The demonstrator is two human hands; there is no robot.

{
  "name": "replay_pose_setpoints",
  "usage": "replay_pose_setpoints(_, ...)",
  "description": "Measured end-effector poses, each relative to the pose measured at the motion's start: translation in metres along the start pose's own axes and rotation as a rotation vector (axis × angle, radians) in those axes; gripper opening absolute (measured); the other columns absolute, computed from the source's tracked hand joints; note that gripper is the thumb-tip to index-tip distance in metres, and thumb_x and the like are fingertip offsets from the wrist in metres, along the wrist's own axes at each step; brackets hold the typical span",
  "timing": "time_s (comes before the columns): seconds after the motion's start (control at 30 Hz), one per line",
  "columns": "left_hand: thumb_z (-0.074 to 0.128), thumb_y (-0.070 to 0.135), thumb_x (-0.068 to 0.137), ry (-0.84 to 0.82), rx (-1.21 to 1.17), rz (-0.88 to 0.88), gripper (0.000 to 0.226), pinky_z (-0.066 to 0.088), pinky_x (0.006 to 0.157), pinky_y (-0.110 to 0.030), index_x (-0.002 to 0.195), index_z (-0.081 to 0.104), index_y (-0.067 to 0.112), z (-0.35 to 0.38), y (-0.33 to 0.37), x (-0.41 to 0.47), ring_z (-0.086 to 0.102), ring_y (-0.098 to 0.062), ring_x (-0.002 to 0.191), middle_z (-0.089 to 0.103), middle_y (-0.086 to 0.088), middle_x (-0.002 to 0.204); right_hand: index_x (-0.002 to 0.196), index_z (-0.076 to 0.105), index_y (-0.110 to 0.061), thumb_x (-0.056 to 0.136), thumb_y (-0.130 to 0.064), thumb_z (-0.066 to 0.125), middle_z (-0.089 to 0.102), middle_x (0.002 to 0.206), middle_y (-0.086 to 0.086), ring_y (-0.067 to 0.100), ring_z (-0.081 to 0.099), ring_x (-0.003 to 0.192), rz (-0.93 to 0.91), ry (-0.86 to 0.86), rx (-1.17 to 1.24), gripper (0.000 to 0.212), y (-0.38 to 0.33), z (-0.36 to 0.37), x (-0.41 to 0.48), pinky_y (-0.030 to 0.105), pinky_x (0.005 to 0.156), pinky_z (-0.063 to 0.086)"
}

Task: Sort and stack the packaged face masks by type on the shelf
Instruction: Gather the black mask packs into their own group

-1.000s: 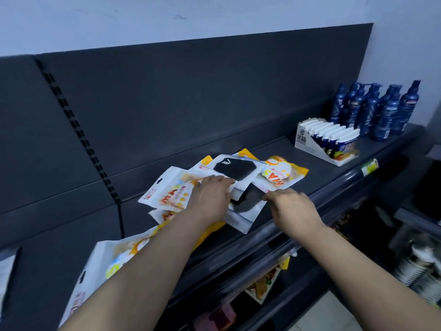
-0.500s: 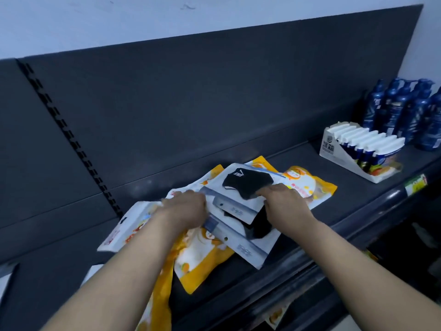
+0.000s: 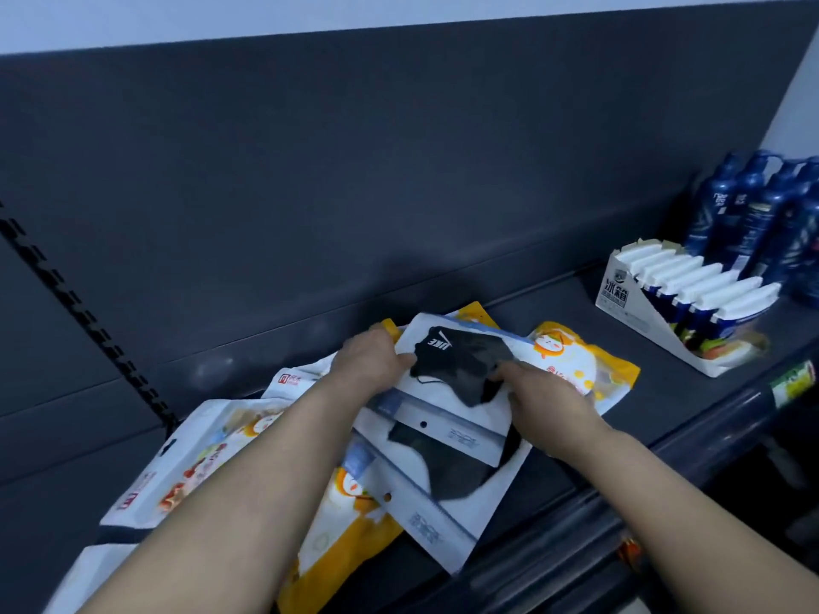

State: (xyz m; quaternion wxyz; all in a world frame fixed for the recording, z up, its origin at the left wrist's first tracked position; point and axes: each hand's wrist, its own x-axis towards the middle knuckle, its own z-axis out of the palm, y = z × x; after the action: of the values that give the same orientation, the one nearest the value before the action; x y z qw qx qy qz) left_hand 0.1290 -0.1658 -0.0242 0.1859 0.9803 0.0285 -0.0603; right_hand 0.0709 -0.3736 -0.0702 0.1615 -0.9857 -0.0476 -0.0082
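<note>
Gripping the top black-mask packet [image 3: 447,347] by its left edge, your left hand [image 3: 372,365] has the thumb over the film and the fingers hidden beneath. Your right hand [image 3: 547,398] lies on the packet's right side with bent fingers; whether it pinches the edge or only presses down cannot be told. The packet sits on a loose heap mid-shelf [image 3: 664,405]. It overlaps a second black-mask packet [image 3: 447,476] nearer you, with orange packets [image 3: 589,352] to the right and white packets [image 3: 186,454] to the left. Expect all of these to be light, floppy and slick: glossy film slides on glossy film, so lifting one may drag its neighbours. Take hold at the stiffer header strip or pinch both side edges, not the soft middle. Far right, a display box [image 3: 616,294] and blue bottles [image 3: 749,206] stand well apart from the heap.
</note>
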Motion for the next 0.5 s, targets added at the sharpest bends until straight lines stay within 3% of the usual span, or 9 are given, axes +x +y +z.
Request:
replay_pose_setpoints(0.1, 0.075, 0.049, 0.074, 0.033, -0.217, -0.124, 0.056, 0.041, 0.073, -0.030, 0.107, 0.053, 0.010, 0.005, 0.007, 0.000, 0.059, -0.023, 0.098, 0.060, -0.001, 0.101, 0.126, 0.049, -0.025, 0.089, -0.003, 0.040, 0.054, 0.130, -0.002, 0.023, 0.056, 0.110, -0.110, 0.013, 0.082, 0.044, 0.010, -0.001, 0.001, 0.032, 0.081, 0.047)
replay_pose_setpoints(0.23, 0.082, 0.021, 0.072, 0.034, -0.732, -0.207, 0.022, 0.057, 0.071, -0.036, 0.085, 0.069, 0.009, 0.003, 0.019, -0.012, 0.068, -0.022, 0.066, 0.072, -0.008, 0.079, 0.135, 0.042, -0.022, 0.088, -0.003, 0.046, 0.048, 0.138, 0.001, 0.023, 0.052, 0.116, -0.175, 0.031, 0.129, 0.051, 0.028, -0.010, 0.007, 0.035, 0.085, 0.046)
replay_pose_setpoints(0.33, 0.074, 0.015, 0.082, 0.191, -0.867, -0.209, 0.011, 0.059, 0.080, -0.043, 0.089, 0.070, 0.008, -0.013, 0.015, -0.024, 0.071, -0.026, 0.076, 0.074, -0.011, 0.086, 0.137, 0.042, -0.018, 0.087, -0.003, 0.048, 0.049, 0.137, 0.005, 0.024, 0.051, 0.120, -0.247, 0.023, 0.119, 0.052, 0.031, -0.014, 0.014, 0.036, 0.088, 0.047)
replay_pose_setpoints(0.43, 0.073, 0.026, 0.080, 0.517, -0.824, -0.292, 0.020, 0.056, 0.085, -0.049, 0.090, 0.064, 0.011, -0.031, -0.009, -0.039, 0.070, -0.031, 0.089, 0.072, -0.012, 0.095, 0.125, 0.054, -0.019, 0.090, -0.011, 0.048, 0.057, 0.127, 0.005, 0.025, 0.055, 0.114, -0.424, -0.003, 0.127, 0.036, 0.017, -0.011, 0.017, 0.037, 0.088, 0.047)
replay_pose_setpoints(0.5, 0.072, 0.030, 0.079, 0.715, -0.720, -0.403, 0.032, 0.054, 0.088, -0.047, 0.098, 0.059, 0.008, -0.039, -0.026, -0.058, 0.066, -0.033, 0.096, 0.069, -0.014, 0.103, 0.126, 0.055, -0.021, 0.093, -0.017, 0.048, 0.055, 0.133, 0.000, 0.022, 0.051, 0.122, -0.596, -0.072, 0.141, 0.034, 0.007, -0.008, 0.014, 0.033, 0.097, 0.042)
